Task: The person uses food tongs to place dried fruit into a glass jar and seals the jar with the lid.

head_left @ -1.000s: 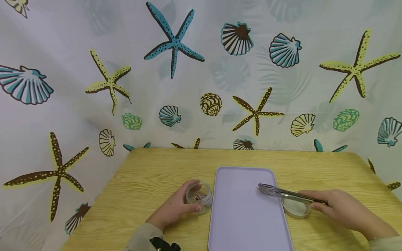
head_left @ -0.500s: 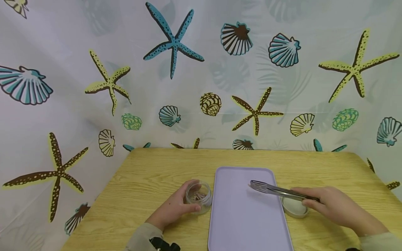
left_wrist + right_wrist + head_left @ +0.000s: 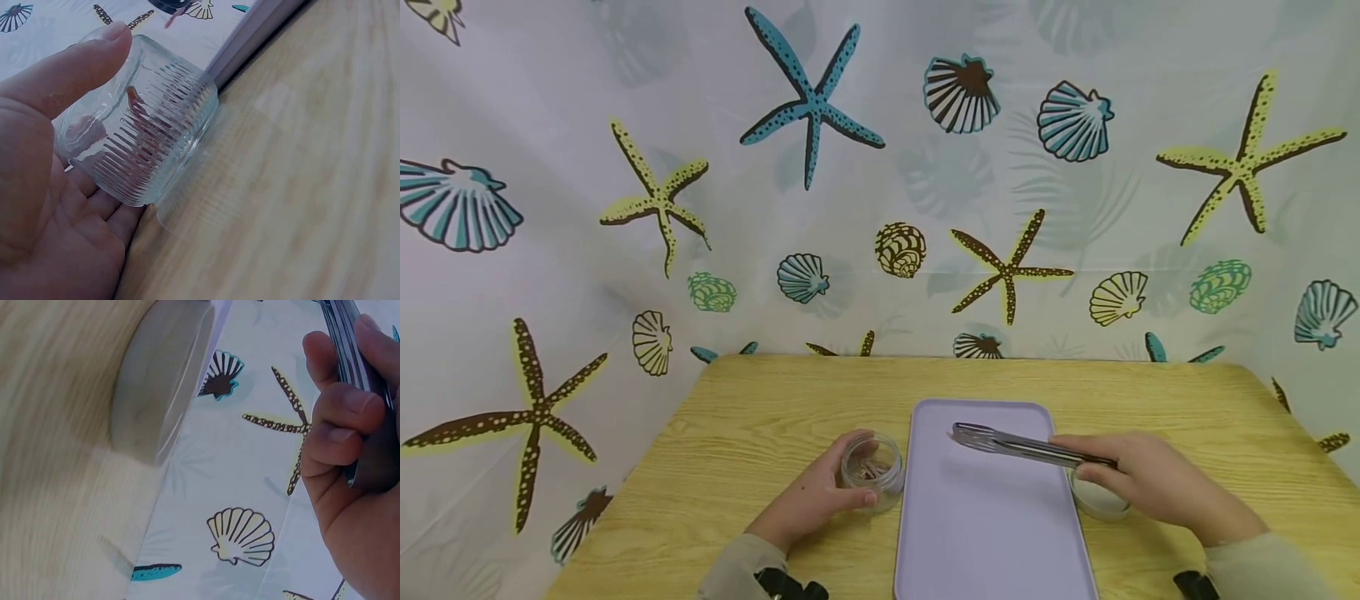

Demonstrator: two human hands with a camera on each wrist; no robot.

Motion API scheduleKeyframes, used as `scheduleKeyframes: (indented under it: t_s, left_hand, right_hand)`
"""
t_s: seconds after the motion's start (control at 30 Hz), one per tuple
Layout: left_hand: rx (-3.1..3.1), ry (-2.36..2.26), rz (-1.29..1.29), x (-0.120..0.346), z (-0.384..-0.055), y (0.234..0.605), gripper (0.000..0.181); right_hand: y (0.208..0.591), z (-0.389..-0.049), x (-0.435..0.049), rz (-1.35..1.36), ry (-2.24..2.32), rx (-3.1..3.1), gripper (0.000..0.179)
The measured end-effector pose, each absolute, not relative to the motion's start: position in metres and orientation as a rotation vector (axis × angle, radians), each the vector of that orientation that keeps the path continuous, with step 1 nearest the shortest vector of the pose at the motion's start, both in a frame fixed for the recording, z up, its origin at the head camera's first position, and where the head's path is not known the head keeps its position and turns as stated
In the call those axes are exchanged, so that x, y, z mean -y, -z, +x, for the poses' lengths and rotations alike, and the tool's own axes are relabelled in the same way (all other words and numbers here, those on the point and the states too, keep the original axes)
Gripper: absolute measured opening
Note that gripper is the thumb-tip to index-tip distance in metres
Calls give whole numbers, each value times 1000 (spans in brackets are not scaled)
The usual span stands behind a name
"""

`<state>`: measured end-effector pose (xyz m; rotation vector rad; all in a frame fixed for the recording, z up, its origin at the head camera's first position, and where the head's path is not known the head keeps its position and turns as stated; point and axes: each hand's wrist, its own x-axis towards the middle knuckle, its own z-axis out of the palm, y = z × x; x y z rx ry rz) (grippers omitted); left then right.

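My left hand [image 3: 820, 492] holds a clear glass jar [image 3: 187, 94] round its side, thumb in front and fingers behind. The jar stands upright and without a lid on the table, with ribbed walls. Several small reddish-brown pieces [image 3: 872, 470] lie inside it. My right hand [image 3: 1150, 479] grips metal tongs [image 3: 1022, 445] by the handle end, fingers curled round them. The tongs' head hangs over the tray's upper left part. A small pinkish piece [image 3: 177, 17] shows at their tip in the left wrist view; its kind cannot be made out.
A lilac tray [image 3: 992, 533] lies on the wooden table [image 3: 790, 400] between the hands. At its right edge, below my right hand, sits a shallow round dish or lid [image 3: 1097, 500]. A curtain [image 3: 850, 308] printed with shells and starfish hangs behind the table.
My right hand has moved left with the tongs, carrying their head from the tray's right side to its upper left, nearer the jar. My left hand and the jar have stayed in place.
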<state>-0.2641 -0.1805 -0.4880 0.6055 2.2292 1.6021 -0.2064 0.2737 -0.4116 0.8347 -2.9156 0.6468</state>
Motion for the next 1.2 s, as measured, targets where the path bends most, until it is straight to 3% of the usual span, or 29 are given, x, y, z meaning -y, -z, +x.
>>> scheduleKeyframes:
  t_s: [1.2]
  left_hand:
    - [-2269, -1589, 479, 178, -262, 486, 92]
  right_hand:
    - [398, -224, -188, 1112, -797, 2838, 44]
